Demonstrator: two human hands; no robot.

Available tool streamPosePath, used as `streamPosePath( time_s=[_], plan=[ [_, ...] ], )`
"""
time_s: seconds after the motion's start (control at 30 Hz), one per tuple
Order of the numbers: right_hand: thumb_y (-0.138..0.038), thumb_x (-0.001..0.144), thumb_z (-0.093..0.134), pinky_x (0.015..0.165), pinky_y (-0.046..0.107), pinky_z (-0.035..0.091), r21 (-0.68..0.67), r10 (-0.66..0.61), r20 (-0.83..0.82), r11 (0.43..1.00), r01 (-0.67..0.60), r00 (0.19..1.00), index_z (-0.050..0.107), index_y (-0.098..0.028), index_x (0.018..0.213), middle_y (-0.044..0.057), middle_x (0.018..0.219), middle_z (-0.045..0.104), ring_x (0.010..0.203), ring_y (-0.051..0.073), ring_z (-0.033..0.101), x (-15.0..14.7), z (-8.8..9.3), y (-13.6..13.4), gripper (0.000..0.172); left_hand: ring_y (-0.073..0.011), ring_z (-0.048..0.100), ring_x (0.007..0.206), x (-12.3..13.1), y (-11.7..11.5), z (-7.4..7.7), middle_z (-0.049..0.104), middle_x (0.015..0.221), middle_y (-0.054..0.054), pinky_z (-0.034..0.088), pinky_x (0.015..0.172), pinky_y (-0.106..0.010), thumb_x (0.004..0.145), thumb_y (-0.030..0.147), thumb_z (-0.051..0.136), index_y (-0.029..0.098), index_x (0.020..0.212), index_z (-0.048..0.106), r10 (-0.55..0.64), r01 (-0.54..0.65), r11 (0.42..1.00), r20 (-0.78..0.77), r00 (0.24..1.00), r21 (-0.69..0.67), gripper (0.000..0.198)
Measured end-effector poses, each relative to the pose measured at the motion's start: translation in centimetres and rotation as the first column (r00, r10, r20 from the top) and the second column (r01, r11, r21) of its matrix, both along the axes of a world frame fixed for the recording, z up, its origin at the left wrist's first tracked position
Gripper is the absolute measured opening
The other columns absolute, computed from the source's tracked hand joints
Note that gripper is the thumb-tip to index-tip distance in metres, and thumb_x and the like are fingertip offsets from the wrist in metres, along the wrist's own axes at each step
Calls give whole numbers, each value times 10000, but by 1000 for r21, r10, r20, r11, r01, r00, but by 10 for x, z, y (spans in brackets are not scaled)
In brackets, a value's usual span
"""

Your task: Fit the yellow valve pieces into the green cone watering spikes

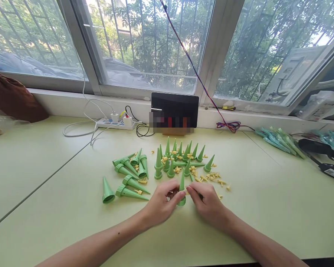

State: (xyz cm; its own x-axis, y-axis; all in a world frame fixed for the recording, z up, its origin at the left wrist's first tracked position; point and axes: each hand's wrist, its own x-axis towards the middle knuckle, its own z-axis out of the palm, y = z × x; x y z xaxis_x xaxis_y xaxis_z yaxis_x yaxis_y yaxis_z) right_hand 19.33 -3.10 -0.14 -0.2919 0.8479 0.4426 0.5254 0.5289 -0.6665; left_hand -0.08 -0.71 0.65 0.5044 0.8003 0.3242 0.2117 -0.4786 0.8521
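Note:
My left hand (161, 201) is closed around the lower part of a green plastic watering spike (182, 180), held point up. Against the spike's right side, my right hand (207, 202) pinches a small yellow plastic valve (187, 192), mostly hidden by the fingers. Just beyond my hands stands a group of green spikes (158, 161), many with yellow valves at their sides. Loose yellow valves (203, 178) lie to the right of the group. More green spikes (132, 181) lie on their sides to the left, and a single spike (108, 193) stands at the far left of them.
A dark-screened tablet (174, 111) stands at the back by the window. Left of it are a power strip (115, 124) and cables. Bundled wire (228, 127), blue-green plastic packets (275, 141) and a black strap (317, 150) lie to the right. A brown bag (15, 98) sits back left.

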Motion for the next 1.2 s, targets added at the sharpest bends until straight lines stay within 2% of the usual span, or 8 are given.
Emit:
streamPosePath(
  time_s=[0.13, 0.27, 0.4, 0.5, 0.67, 0.77, 0.93, 1.2],
  plan=[
    [-289, 1047, 424, 545, 252, 310, -21, 19, 23, 1000, -18, 1000, 411, -208, 663, -36, 601, 435, 553, 117, 368, 0, 1, 0, 392, -124, 404, 639, -1, 0, -4, 428, 687, 20, 321, 577, -244, 969, 291, 557, 185, 663, 430, -16, 20, 995, -40, 999, 102, 348],
    [-298, 1041, 437, 541, 246, 309, -35, 10, 2, 999, -10, 1000, 412, -208, 665, -39, 598, 430, 554, 116, 359, 0, 1, 0, 388, -122, 408, 648, -1, -1, -2, 430, 707, 20, 334, 590, -241, 975, 281, 548, 186, 683, 418, -15, 20, 995, -51, 999, 98, 334],
    [-310, 1046, 447, 527, 242, 321, -35, 0, -22, 999, -1, 1000, 455, -205, 669, -40, 593, 440, 542, 115, 373, 0, 2, 1, 391, -117, 390, 634, 1, -2, 4, 421, 674, 25, 329, 567, -234, 980, 332, 542, 183, 671, 422, 8, -8, 1000, 0, 1000, 11, 364],
    [-316, 1052, 449, 536, 245, 362, -25, -9, -21, 1000, 9, 1000, 531, -201, 704, -31, 601, 492, 546, 120, 420, 0, 6, 0, 376, -105, 377, 593, 2, -2, 8, 402, 640, 36, 323, 518, -222, 979, 412, 551, 177, 671, 458, 5, 4, 993, 81, 997, -117, 398],
    [-330, 1021, 529, 584, 260, 474, -9, -38, -70, 999, 37, 997, 650, -193, 980, 9, 709, 645, 612, 153, 577, 0, 11, -1, 187, -62, 338, 462, 4, -1, 5, 317, 598, 82, 324, 428, -199, 936, 557, 593, 187, 718, 466, 36, 64, 911, 233, 972, -408, 448],
    [-309, 1003, 570, 628, 272, 519, 33, -25, -81, 999, 27, 996, 643, -186, 1106, 19, 756, 674, 658, 168, 630, 0, 10, -1, 176, -43, 313, 414, 4, 0, 2, 297, 591, 96, 304, 395, -192, 909, 602, 613, 186, 735, 478, 69, 80, 858, 269, 961, -507, 470],
    [-241, 1027, 529, 689, 290, 519, 80, 29, -18, 996, -27, 999, 641, -205, 1134, 53, 892, 695, 751, 180, 641, 2, 3, 2, 159, -35, 339, 382, 4, 1, 2, 306, 568, 103, 313, 381, -186, 880, 625, 641, 184, 726, 470, 84, 86, 827, 273, 958, -556, 498],
    [-228, 1063, 443, 658, 275, 470, 100, 69, 34, 992, -72, 997, 622, -206, 1088, 38, 839, 629, 727, 173, 576, 2, 4, 2, 182, -26, 330, 375, 5, 2, 4, 302, 582, 103, 308, 374, -191, 855, 662, 640, 187, 710, 433, 78, 63, 831, 229, 970, -553, 538]
  ],
)
